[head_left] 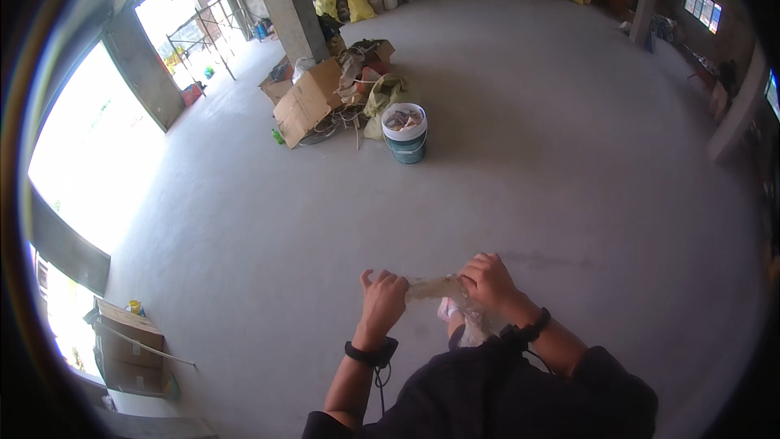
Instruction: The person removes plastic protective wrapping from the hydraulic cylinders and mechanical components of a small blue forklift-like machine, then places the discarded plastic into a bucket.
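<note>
A crumpled, see-through plastic bag (435, 287) is stretched between my two hands in front of my body. My left hand (382, 302) is closed on its left end, with one finger sticking up. At the other end my right hand (487, 278) grips the plastic in a closed fist. The loose part of the bag hangs below my right hand, over my leg and a light-coloured shoe (447, 307). A black band with a cord sits on each wrist.
Ahead, a teal and white bucket (405, 134) filled with scraps stands beside a heap of flattened cardboard (309, 102) and sacks around a concrete pillar (288, 4). Cardboard boxes (130, 349) with a thin rod stand at the lower left. Large openings line the left wall.
</note>
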